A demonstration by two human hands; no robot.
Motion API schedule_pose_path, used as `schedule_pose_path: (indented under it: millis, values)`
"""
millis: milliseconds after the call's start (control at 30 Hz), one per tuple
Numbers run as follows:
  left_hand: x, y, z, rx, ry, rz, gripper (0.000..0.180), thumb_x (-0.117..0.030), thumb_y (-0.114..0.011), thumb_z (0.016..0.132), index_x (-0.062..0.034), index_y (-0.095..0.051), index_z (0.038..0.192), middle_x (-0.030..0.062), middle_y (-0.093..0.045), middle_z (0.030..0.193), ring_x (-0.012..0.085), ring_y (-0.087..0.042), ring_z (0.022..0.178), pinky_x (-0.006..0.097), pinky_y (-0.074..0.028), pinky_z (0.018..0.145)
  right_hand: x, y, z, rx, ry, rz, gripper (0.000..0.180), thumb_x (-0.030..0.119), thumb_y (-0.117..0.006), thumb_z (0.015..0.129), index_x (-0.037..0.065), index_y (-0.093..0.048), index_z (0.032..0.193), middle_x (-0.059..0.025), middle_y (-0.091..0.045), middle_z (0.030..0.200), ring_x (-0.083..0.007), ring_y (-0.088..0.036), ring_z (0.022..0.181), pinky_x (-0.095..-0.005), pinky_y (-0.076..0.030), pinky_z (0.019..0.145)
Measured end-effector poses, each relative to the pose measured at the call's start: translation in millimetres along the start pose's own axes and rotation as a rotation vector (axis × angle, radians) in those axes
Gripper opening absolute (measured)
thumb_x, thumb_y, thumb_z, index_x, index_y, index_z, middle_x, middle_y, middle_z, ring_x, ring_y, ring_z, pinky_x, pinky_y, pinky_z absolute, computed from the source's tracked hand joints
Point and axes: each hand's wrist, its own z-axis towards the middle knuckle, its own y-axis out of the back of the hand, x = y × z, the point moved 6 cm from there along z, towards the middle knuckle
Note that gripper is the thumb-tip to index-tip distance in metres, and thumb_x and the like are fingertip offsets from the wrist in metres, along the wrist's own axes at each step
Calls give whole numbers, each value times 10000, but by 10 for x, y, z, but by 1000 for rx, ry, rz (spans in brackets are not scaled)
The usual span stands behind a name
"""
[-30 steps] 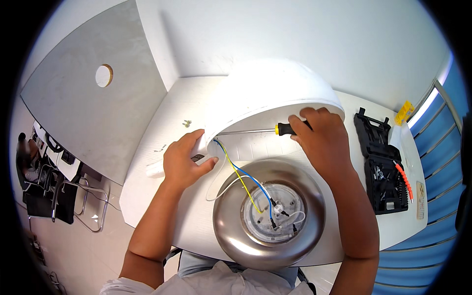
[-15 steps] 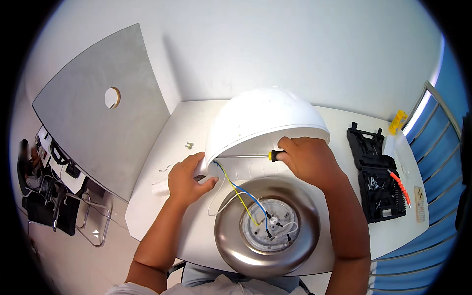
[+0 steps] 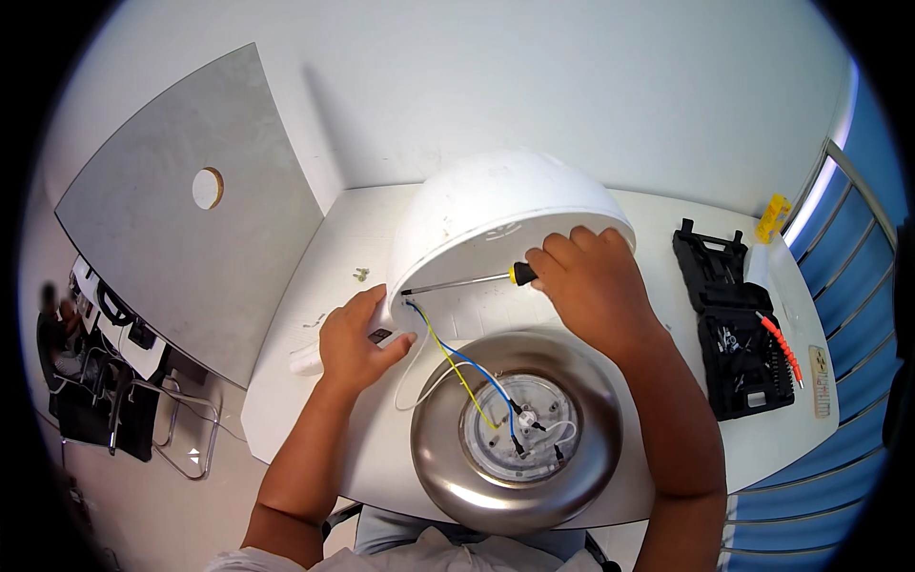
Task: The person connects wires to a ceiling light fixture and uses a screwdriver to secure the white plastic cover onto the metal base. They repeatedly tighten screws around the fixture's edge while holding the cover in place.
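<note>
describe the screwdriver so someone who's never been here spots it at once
Start at the big white dome on the table. At its open side, the right hand holds the screwdriver, its tip near the dome's left edge. Unlike the bendy coloured wires just below, it has a straight metal shaft and a black-and-yellow handle.

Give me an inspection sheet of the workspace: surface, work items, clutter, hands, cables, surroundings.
Surface: white table
Work items: tilted white dome; round metal base, nearer the person
Clutter: small fasteners at left; open black tool case at right
Hands: left hand touches dome's left rim; right hand holds screwdriver, tip near that rim
Cables: blue and yellow wires run from dome to base
Surroundings: grey board at left; metal rails at right
</note>
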Motion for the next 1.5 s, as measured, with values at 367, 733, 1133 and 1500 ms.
schedule_pose_path:
  millis: [367,733,1133,1500]
  values:
    - [-28,25,-4,-30,-18,-42,630,-305,-821,582,-72,-630,1136,115,-690,953,307,-659,804,376,-508,712,-17,-11,-14,13,14,141,249,243,-748,764,101,-585,890,-32,-572,819,-219,-587,844,-357,-464,689]
    - [-1,21,-22,-50,-60,-46,572,-281,-793,576,-66,-640,1084,98,-678,884,283,-649,763,343,-504,702,-2,-95,-70,157,-27,197,192,271,-666,851,91,-613,889,-47,-616,860,-240,-622,823,-390,-462,689]
    - [142,30,-33,-167,-109,-180,621,-300,-802,534,-56,-624,1076,91,-655,856,293,-604,734,367,-468,668,52,67,-44,3,-41,213,117,170,-649,779,108,-610,870,-30,-596,870,-253,-598,872,-385,-480,705]
    - [44,-51,-28,-105,-82,-6,632,-286,-816,544,-86,-625,1112,76,-670,880,283,-622,746,378,-471,682,74,-53,-71,111,4,130,82,191,-620,851,111,-624,868,-17,-620,836,-212,-621,818,-364,-483,685]
